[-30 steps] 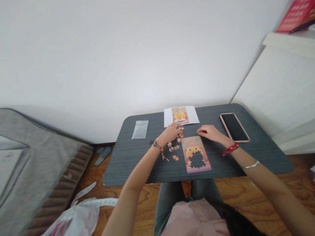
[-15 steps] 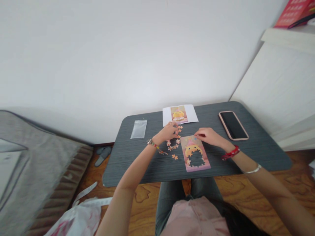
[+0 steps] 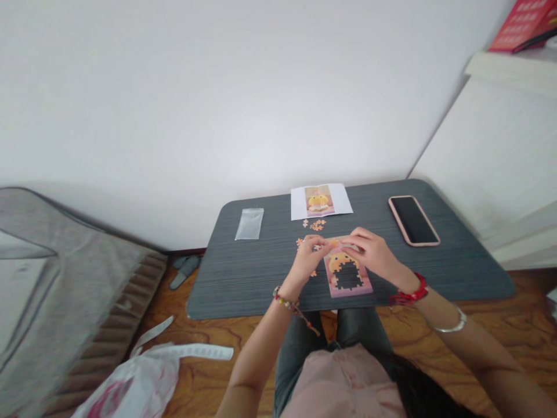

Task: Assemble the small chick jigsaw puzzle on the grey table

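A partly assembled jigsaw puzzle point(image 3: 353, 290) with a yellow cartoon figure lies on the table, a jagged gap in its lower middle. Over its upper left, my left hand point(image 3: 307, 258) is closed in a pinch. My right hand point(image 3: 378, 258) is closed too, its thumb and fingers together at the puzzle's upper right. The fingertips of both hands nearly meet; what they hold, if anything, I cannot make out. Loose puzzle pieces point(image 3: 318, 225) lie beyond my left hand, and others beside it are partly covered.
The dark table point(image 3: 252, 273) stands against a white wall. At its back is a reference picture sheet point(image 3: 298, 204), with a clear zip bag point(image 3: 249, 224) to the left and a phone point(image 3: 415, 220) to the right. A plastic bag point(image 3: 143, 377) and slippers point(image 3: 185, 270) are on the floor.
My left hand has moved from the loose pieces toward the puzzle's top edge, uncovering pieces near the sheet. My right hand has shifted slightly, and both hands now work close together.
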{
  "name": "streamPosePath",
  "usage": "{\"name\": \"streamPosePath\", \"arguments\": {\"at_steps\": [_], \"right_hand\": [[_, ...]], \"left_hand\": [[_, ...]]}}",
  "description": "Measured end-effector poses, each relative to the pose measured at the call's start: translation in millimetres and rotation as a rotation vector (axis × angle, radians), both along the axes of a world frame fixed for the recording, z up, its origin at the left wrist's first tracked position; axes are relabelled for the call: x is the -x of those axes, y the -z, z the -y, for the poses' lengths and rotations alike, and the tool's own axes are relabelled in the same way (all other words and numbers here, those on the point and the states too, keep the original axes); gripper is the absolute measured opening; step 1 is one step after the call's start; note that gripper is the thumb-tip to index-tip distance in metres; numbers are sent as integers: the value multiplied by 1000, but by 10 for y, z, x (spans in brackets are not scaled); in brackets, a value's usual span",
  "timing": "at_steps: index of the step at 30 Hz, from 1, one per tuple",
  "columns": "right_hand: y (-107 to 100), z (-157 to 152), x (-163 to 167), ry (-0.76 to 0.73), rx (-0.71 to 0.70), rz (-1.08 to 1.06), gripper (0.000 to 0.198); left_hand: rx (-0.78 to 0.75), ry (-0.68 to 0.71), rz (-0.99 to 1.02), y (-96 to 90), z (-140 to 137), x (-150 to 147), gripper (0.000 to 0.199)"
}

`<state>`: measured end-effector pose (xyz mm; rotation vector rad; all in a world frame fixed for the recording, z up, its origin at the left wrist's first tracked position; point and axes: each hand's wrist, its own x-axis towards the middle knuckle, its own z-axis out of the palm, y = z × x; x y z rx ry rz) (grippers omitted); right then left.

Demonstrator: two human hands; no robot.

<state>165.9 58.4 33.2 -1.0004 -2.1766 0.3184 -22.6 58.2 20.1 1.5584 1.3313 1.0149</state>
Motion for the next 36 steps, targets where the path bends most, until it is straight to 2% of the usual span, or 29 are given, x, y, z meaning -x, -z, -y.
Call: {"name": "streamPosePath", "arguments": {"at_steps": [6, 11, 15, 17, 20, 25, 30, 36], "right_hand": [[20, 93, -73, 29, -22, -4, 18], [33, 106, -105, 25, -56, 42, 19], [53, 67, -142, 32, -36, 78, 22], [53, 27, -159, 27, -16, 73, 22], [17, -56, -162, 7, -14, 60, 23], [-114, -259, -117, -37, -81, 54, 24], [-112, -565, -84, -87, -142, 82, 25], [26, -852, -53, -79, -127, 158, 23]], "left_hand": [[13, 23, 36, 0, 91, -140, 10], [-28, 43, -31, -43, 86, -166, 13], [-199, 70, -189, -82, 62, -145, 9], [-341, 52, -294, -88, 39, -124, 17], [-512, 50, -427, -103, -11, -85, 16], [-668, 35, -562, -225, -118, -18, 20], [-715, -14, -644, -312, -312, 13, 14], [-681, 9, -718, -255, -539, 19, 16]]}}
